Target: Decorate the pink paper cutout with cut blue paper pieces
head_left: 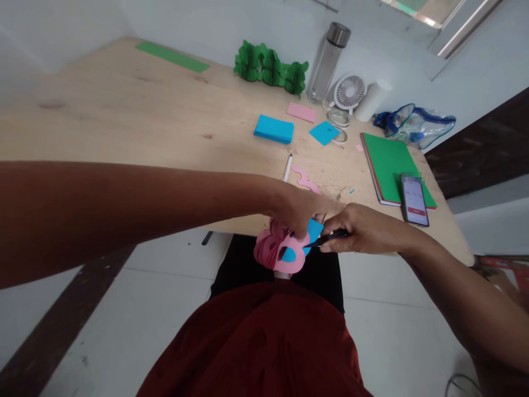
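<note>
My left hand (295,208) is closed on a pink layered paper flower (264,249), over the table's front edge and near my lap. Behind the flower's pink outline lies a piece of blue paper (314,229), showing through the opening and sticking out at the right. My right hand (363,227) grips black scissors (333,236), their tip pointing left against the blue and pink paper. Part of the scissors is hidden by my fingers. Just beyond my left hand are a curved pink paper offcut (305,179) and a white pen (287,167).
On the wooden table (165,121) lie a blue paper stack (273,129), a pink sheet (301,112) and tape rolls (339,117). Green paper foliage (270,66), a bottle (328,63) and a fan (349,91) line the wall. A phone (415,203) rests on green paper (390,165) at right.
</note>
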Motion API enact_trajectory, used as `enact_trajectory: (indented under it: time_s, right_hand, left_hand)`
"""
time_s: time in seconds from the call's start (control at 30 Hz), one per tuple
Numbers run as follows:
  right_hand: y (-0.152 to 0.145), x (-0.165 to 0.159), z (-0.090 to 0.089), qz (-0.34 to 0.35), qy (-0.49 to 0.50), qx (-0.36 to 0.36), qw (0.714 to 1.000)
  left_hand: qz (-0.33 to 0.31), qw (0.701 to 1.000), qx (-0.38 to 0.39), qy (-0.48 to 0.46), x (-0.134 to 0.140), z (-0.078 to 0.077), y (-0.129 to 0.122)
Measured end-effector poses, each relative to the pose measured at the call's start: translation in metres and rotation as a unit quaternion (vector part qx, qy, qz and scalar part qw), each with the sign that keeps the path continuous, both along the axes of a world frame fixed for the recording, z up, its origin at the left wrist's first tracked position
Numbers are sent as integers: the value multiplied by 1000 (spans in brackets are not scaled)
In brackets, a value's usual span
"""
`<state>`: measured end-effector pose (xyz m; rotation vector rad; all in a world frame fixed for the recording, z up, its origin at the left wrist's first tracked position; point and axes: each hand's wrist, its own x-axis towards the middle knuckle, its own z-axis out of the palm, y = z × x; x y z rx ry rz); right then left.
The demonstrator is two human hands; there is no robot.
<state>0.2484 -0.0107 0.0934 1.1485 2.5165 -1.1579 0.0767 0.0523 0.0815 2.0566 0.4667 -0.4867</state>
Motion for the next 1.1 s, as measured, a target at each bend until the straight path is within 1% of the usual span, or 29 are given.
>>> enact_trajectory:
  time_s: [0.23,0.6,0.77,0.93,1.1]
  right_hand:
    - [1,-1,0,9,20,-4,1000]
    - [1,1,-1,18,24,-7,1000]
    - [3,3,-3,11,31,-30,999]
    - [6,6,-5,16,54,-52,997]
    - [7,6,-5,27,49,-34,998]
  left_hand:
    - [-1,999,47,4,1,-1,0]
    - [1,1000,13,-14,1,-3,0]
    - [11,1000,1,-7,-1,-5,-1]
    - [11,1000,-4,-17,-3,-2,0]
    - [22,1000,-7,-18,-2,0,-2]
